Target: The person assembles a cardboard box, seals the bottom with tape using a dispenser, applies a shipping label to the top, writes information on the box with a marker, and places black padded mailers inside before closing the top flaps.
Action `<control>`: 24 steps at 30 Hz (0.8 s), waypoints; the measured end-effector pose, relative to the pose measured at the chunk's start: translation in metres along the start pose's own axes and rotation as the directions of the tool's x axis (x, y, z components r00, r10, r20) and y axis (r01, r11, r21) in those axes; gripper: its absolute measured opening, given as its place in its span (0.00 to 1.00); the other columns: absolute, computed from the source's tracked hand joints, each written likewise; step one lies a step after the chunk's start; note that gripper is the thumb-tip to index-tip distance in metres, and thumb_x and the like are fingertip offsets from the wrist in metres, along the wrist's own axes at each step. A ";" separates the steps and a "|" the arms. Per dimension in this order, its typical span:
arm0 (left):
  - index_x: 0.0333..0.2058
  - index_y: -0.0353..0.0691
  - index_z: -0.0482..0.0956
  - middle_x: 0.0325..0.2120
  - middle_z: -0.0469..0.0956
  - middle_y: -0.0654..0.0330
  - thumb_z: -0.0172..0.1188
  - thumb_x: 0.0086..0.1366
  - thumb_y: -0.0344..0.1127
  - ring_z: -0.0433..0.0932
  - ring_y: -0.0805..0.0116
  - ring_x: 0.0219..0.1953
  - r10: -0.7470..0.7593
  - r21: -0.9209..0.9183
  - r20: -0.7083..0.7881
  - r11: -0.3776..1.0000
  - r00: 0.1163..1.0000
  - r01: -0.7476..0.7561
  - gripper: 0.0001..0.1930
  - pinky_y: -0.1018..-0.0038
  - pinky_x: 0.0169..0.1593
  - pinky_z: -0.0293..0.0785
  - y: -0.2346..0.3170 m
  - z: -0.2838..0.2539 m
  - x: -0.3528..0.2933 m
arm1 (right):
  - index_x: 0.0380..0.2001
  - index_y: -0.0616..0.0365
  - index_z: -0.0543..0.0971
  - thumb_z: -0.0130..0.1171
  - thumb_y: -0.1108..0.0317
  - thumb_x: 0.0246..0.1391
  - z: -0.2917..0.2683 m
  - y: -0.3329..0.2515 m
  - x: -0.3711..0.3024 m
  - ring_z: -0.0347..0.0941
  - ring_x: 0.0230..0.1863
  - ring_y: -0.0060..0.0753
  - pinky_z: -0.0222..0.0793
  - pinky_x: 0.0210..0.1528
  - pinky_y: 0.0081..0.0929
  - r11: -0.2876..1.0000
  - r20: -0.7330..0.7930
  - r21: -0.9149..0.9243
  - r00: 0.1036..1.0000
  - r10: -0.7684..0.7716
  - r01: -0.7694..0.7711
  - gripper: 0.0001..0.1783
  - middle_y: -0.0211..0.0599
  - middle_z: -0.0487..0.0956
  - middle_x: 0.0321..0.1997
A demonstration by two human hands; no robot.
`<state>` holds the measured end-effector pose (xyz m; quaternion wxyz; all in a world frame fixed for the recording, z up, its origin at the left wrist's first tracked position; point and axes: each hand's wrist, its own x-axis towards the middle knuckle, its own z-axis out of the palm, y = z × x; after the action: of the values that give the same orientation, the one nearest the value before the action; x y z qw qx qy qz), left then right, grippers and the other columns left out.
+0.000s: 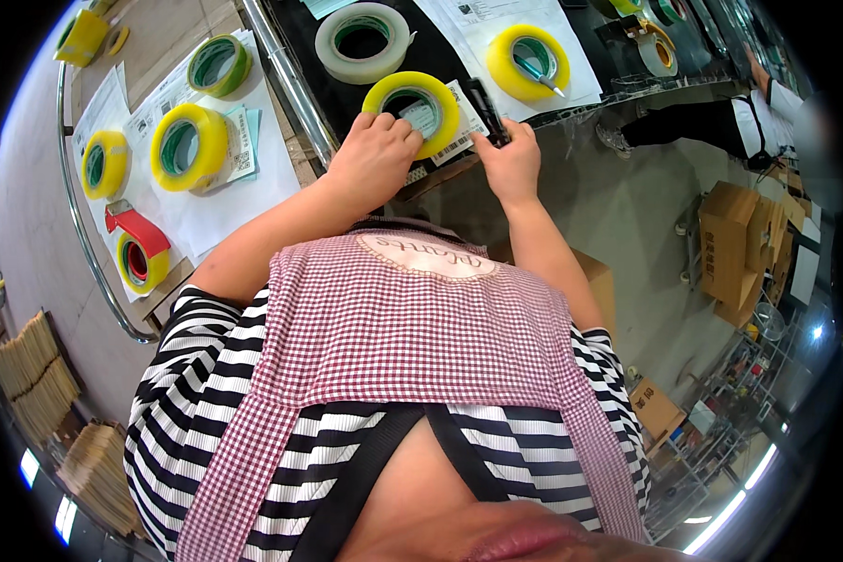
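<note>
Okay, checked cloth apron [421,337] fills the middle; dark, flat table [431,56] beyond. Thin white sheet [576,80] on it, bearing a glossy yellow roll [499,70]. Left hand [373,157]: fingers bunched together on the near-left rim of a second ring-shaped yellow tape [447,117], at the table's near edge. Right hand [515,167]: thumb and fingers pinch a slim black tool [485,110], kind unclear, just right of that tape. Flat barcoded card [461,140] between them. Slim teal pen [539,77] slants across the roll.

yellow tape roll [446,114] lies beside slim black tool [486,112].
</note>
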<state>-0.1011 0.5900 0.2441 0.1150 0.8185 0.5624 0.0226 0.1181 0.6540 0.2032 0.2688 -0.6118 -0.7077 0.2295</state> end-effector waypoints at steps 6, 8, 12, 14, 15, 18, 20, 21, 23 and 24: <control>0.46 0.38 0.77 0.44 0.78 0.57 0.63 0.55 0.32 0.74 0.55 0.50 -0.181 -0.353 -0.220 0.931 0.959 0.095 0.18 0.65 0.55 0.65 -0.010 -0.010 -0.003 | 0.38 0.58 0.82 0.74 0.58 0.38 0.012 -0.005 0.011 0.75 0.45 0.49 0.72 0.48 0.38 0.987 0.067 -0.129 0.993 0.101 -0.092 0.24 0.44 0.77 0.42; 0.48 0.35 0.76 0.45 0.77 0.52 0.63 0.56 0.31 0.75 0.50 0.49 -0.221 -0.482 -0.213 0.871 0.952 0.095 0.19 0.64 0.54 0.68 -0.019 -0.021 -0.004 | 0.37 0.60 0.81 0.75 0.58 0.36 0.015 0.000 0.011 0.76 0.44 0.48 0.72 0.47 0.38 0.988 0.058 -0.129 0.994 0.088 -0.080 0.24 0.46 0.77 0.41; 0.52 0.33 0.73 0.45 0.77 0.49 0.64 0.59 0.30 0.75 0.50 0.48 -0.250 -0.618 -0.146 0.779 0.957 0.109 0.22 0.66 0.54 0.70 -0.034 -0.031 -0.015 | 0.32 0.62 0.81 0.76 0.57 0.34 0.017 0.007 0.015 0.76 0.40 0.47 0.72 0.45 0.36 0.990 0.076 -0.123 0.994 0.084 -0.074 0.24 0.47 0.78 0.38; 0.52 0.34 0.73 0.45 0.77 0.50 0.63 0.59 0.30 0.76 0.51 0.47 -0.276 -0.656 -0.106 0.742 0.955 0.141 0.22 0.67 0.53 0.71 -0.040 -0.032 -0.019 | 0.37 0.62 0.81 0.75 0.56 0.36 0.014 0.002 0.016 0.76 0.44 0.49 0.73 0.47 0.37 0.987 0.135 -0.119 0.983 0.127 -0.111 0.26 0.48 0.78 0.42; 0.53 0.34 0.73 0.45 0.77 0.51 0.63 0.60 0.31 0.76 0.53 0.46 -0.285 -0.670 -0.096 0.727 0.954 0.150 0.22 0.67 0.52 0.71 -0.042 -0.032 -0.019 | 0.36 0.62 0.81 0.75 0.56 0.36 0.014 0.001 0.017 0.77 0.43 0.48 0.73 0.46 0.37 0.987 0.142 -0.111 0.981 0.130 -0.115 0.25 0.47 0.78 0.41; 0.53 0.34 0.73 0.44 0.77 0.51 0.64 0.60 0.32 0.76 0.53 0.46 -0.263 -0.660 -0.108 0.740 0.959 0.128 0.22 0.67 0.52 0.71 -0.042 -0.030 -0.018 | 0.35 0.61 0.81 0.75 0.56 0.35 0.016 0.004 0.017 0.77 0.42 0.48 0.73 0.46 0.37 0.987 0.150 -0.096 0.978 0.145 -0.132 0.25 0.46 0.78 0.41; 0.53 0.34 0.73 0.44 0.77 0.50 0.64 0.60 0.32 0.76 0.53 0.46 -0.248 -0.645 -0.105 0.754 0.963 0.123 0.22 0.67 0.52 0.71 -0.040 -0.030 -0.018 | 0.34 0.60 0.82 0.74 0.56 0.36 0.020 0.010 0.016 0.77 0.42 0.47 0.73 0.45 0.37 0.988 0.130 -0.095 0.983 0.133 -0.121 0.23 0.46 0.79 0.40; 0.52 0.34 0.73 0.44 0.77 0.50 0.64 0.60 0.32 0.76 0.53 0.46 -0.241 -0.637 -0.102 0.761 0.965 0.122 0.22 0.67 0.52 0.71 -0.040 -0.030 -0.019 | 0.34 0.59 0.82 0.74 0.56 0.36 0.020 0.008 0.016 0.77 0.41 0.47 0.73 0.45 0.37 0.989 0.120 -0.093 0.985 0.127 -0.117 0.22 0.46 0.79 0.40; 0.51 0.34 0.74 0.44 0.77 0.50 0.64 0.59 0.34 0.75 0.50 0.48 -0.251 -0.639 -0.106 0.758 0.962 0.128 0.22 0.64 0.53 0.71 -0.038 -0.032 -0.020 | 0.32 0.59 0.82 0.73 0.57 0.36 0.018 0.003 0.015 0.77 0.42 0.47 0.73 0.45 0.37 0.990 0.133 -0.089 0.984 0.121 -0.110 0.21 0.46 0.79 0.40; 0.50 0.33 0.75 0.45 0.77 0.49 0.64 0.59 0.35 0.75 0.49 0.49 -0.254 -0.641 -0.107 0.757 0.961 0.128 0.22 0.62 0.54 0.70 -0.037 -0.033 -0.020 | 0.31 0.59 0.82 0.73 0.57 0.36 0.017 0.001 0.015 0.77 0.42 0.47 0.73 0.45 0.37 0.990 0.138 -0.088 0.983 0.120 -0.109 0.20 0.46 0.79 0.39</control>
<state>-0.1484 0.5893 0.2701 0.3295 0.6653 0.6115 0.2736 0.1059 0.6685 0.1916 0.1790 -0.6437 -0.6973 0.2594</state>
